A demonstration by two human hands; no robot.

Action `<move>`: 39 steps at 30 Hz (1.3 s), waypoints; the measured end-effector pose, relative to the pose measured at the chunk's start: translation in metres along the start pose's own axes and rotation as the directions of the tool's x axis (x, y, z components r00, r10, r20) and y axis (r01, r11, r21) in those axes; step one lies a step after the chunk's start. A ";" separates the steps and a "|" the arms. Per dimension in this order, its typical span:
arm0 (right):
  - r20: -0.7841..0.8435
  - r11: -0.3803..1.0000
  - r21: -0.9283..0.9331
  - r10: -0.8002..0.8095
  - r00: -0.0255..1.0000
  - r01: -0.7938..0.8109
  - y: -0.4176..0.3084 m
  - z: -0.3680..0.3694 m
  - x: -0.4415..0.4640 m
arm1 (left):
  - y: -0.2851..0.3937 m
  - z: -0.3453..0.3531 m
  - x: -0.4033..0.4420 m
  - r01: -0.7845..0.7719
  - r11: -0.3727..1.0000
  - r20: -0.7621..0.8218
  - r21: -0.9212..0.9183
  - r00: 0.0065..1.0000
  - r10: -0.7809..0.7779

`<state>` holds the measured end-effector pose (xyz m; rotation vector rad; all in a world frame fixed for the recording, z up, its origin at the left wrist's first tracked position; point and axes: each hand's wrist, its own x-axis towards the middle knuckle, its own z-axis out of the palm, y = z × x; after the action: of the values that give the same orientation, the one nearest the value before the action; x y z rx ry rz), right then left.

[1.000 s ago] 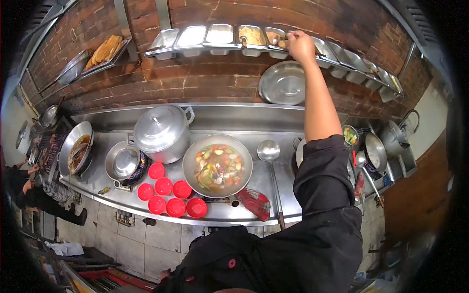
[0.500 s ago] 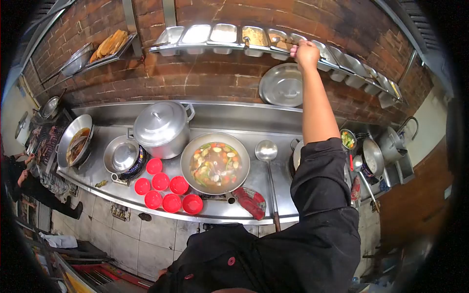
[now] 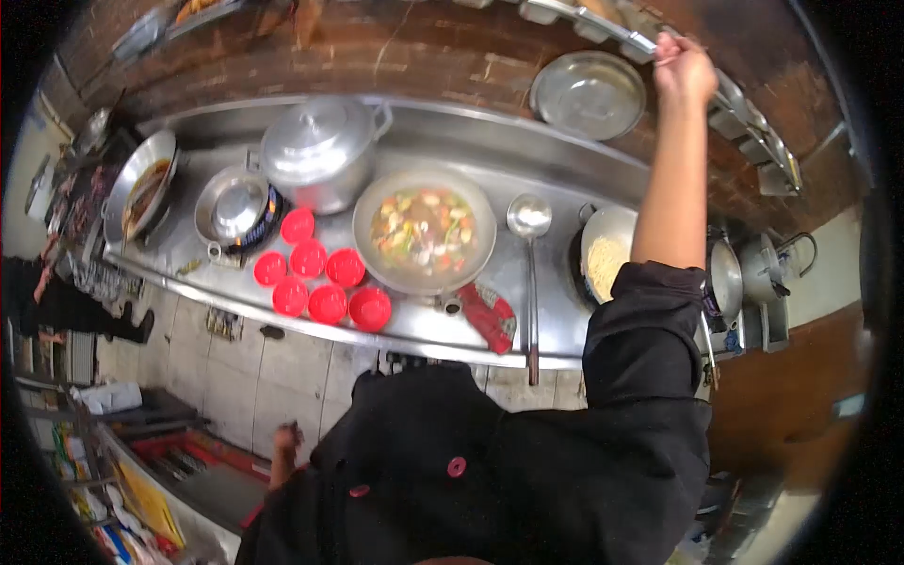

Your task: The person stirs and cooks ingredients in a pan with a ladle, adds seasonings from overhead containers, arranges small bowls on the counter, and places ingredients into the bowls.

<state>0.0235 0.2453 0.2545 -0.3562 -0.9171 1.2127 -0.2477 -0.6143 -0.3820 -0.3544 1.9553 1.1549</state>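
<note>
Fingers [image 3: 665, 52] of your right hand [image 3: 685, 72] were curled inward by the wall rack [image 3: 603, 24] and its steel pans [image 3: 729, 124]; whether they closed on anything could not be told. Your left hand [image 3: 286, 439] hung low beside your black jacket [image 3: 405, 428], its hold too blurred to read. Near your right sleeve [image 3: 645, 334] sat the noodle pan [image 3: 612, 224], then a ladle [image 3: 529, 215], red cloth [image 3: 488, 317] and wok [image 3: 482, 226] of vegetable broth [image 3: 424, 228], with seven red bowls [image 3: 328, 304] and a lidded pot [image 3: 320, 155] farther left.
</note>
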 end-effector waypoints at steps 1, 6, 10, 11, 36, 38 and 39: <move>0.018 1.000 0.006 0.022 1.000 -0.022 -0.004 -0.005 -0.009 | 0.018 -0.014 -0.009 -0.153 0.979 0.198 0.136 0.972 0.124; 0.057 0.981 -0.194 -0.015 0.998 0.026 -0.011 -0.009 -0.151 | 0.094 0.004 -0.051 -0.088 0.995 -0.107 -0.042 0.991 0.083; 0.274 0.696 -0.700 0.055 0.960 0.160 0.058 -0.037 -0.268 | 0.179 -0.001 -0.078 -0.325 0.943 -0.209 0.069 0.920 0.332; 0.532 0.422 -0.767 -0.002 0.846 0.483 0.096 -0.057 -0.290 | 0.198 -0.004 -0.077 -0.387 0.916 -0.221 0.105 0.889 0.401; 0.132 0.798 -0.542 -0.229 0.964 0.264 0.009 -0.030 -0.131 | 0.814 0.269 -0.234 -0.908 0.006 -0.194 0.419 -0.083 0.978; 0.127 0.793 -0.594 -0.078 0.989 0.139 0.010 -0.080 -0.180 | 0.832 0.274 -0.249 -0.964 -0.030 -0.053 0.264 -0.045 0.998; 0.140 0.777 -0.622 -0.009 0.990 0.095 0.013 -0.109 -0.205 | 0.843 0.276 -0.252 -0.927 -0.111 -0.039 0.358 -0.134 0.990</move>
<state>0.0859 0.0880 0.0955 -0.7889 -1.4374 0.8505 -0.4504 0.0295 0.2461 1.6168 2.5448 1.7606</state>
